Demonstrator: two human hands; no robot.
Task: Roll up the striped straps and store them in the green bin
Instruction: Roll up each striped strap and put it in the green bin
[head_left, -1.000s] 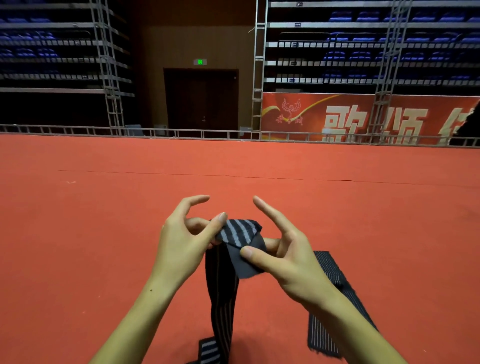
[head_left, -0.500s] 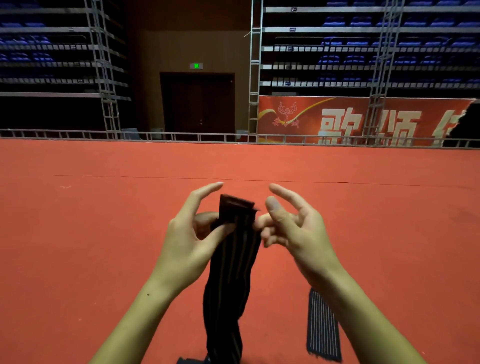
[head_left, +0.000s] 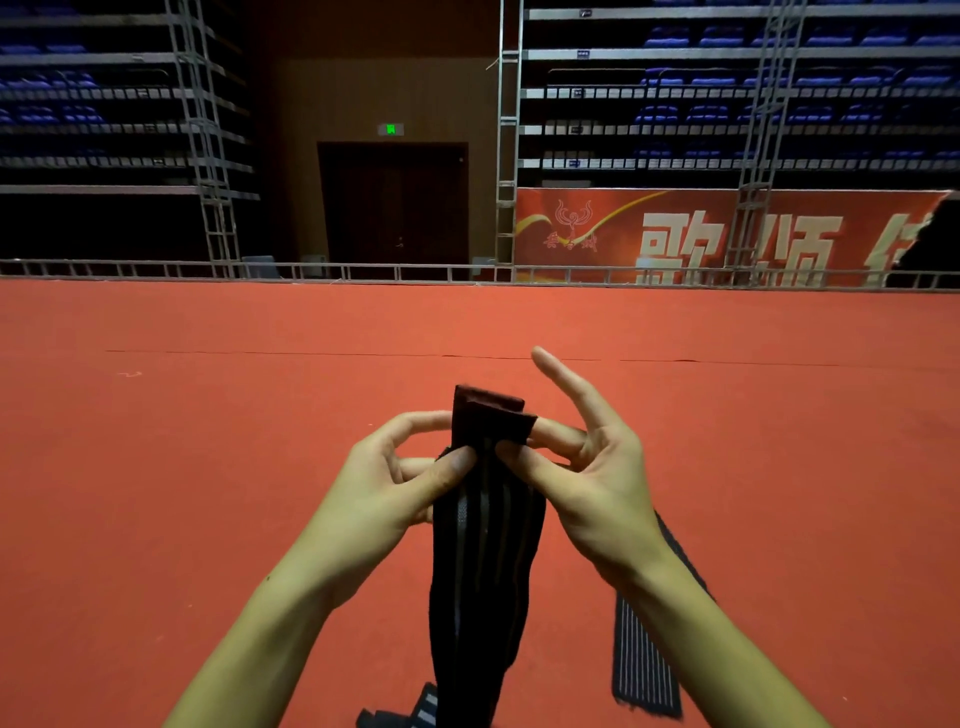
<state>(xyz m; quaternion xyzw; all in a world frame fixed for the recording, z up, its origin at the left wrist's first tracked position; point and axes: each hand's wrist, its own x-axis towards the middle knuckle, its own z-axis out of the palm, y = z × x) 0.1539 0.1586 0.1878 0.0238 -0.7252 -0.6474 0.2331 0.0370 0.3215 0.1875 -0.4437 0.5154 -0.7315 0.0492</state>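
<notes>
Strap end newly folded over: dark striped fabric strap (head_left: 485, 540) mid-frame, upright, top doubled. Left hand (head_left: 384, 488) and right hand (head_left: 587, 478) both pinch fold. Rolling just started. Second striped strap (head_left: 644, 654) on red floor (head_left: 208, 467), lower right. Green bin unseen.

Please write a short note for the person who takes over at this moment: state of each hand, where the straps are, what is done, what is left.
Left hand: pinches the held strap near its top.
Right hand: pinches the folded top end, index finger raised.
The held strap hangs down to the red floor; only the first fold is made.
Second strap lies flat on the floor, under the right forearm.
Green bin: not in view.
Left: finish rolling, roll the second strap, store both.
</notes>
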